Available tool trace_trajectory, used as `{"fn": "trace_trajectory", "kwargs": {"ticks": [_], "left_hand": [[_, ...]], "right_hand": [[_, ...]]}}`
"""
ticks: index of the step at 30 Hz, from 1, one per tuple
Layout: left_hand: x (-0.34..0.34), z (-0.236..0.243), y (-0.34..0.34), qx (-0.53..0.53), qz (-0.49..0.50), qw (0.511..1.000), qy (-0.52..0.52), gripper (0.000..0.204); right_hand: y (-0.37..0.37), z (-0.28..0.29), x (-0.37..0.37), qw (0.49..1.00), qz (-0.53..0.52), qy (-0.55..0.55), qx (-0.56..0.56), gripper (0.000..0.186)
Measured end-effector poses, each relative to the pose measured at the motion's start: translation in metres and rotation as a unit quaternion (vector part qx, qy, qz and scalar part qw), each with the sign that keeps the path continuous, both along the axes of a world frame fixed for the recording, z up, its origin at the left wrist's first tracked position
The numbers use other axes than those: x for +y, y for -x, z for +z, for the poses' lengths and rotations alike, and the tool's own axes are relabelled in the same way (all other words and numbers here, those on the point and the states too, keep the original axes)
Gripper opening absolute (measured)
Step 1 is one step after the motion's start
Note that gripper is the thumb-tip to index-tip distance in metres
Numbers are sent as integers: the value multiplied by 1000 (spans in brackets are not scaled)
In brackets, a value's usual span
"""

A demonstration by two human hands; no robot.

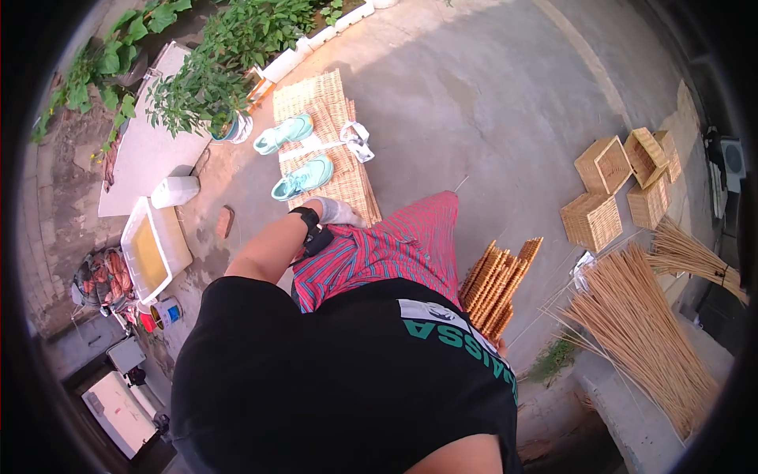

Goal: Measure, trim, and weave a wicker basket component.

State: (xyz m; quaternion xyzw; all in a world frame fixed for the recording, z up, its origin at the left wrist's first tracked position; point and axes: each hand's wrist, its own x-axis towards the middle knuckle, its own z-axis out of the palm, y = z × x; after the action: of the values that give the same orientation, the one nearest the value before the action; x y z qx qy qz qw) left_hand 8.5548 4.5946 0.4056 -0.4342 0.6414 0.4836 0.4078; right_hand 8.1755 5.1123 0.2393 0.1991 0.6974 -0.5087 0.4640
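My left hand (339,212), in a pale glove with a black band at the wrist, rests at the near end of flat woven wicker panels (351,186), beside the red and blue striped cloth (371,253) over my lap. Its fingers look stretched out, with nothing seen in them. At my right side, a bundle of narrow golden-brown wicker pieces (497,284) stands tilted. Only a bit of my right hand (502,346) shows at its lower end, closed on it; my shirt hides the rest. Two turquoise shoes (304,178) and a white strap (357,142) lie on the panels.
Several square wicker baskets (592,221) are grouped at the right. Nearer lie long loose canes (639,340) and a tied cane bundle (695,257). On the left are a white tub (162,245) of yellowish liquid, a jug (174,191) and a brick (225,222). Plants (245,39) grow far left.
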Motion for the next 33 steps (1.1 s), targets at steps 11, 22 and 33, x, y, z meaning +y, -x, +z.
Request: {"fn": "trace_trajectory", "kwargs": {"ticks": [11,22,33], "left_hand": [[-254,24,228,-10,55,996,71,59],[-567,46,480,-98,133,985,53,58],[-884,61,755,26,101,990,96,64]], "right_hand": [[354,-42,-256,920,-280,33,-272,29],[559,-14,-614,965,-36,84,-246,13],[791,8,-890,995,-47,81,-23,10]]}}
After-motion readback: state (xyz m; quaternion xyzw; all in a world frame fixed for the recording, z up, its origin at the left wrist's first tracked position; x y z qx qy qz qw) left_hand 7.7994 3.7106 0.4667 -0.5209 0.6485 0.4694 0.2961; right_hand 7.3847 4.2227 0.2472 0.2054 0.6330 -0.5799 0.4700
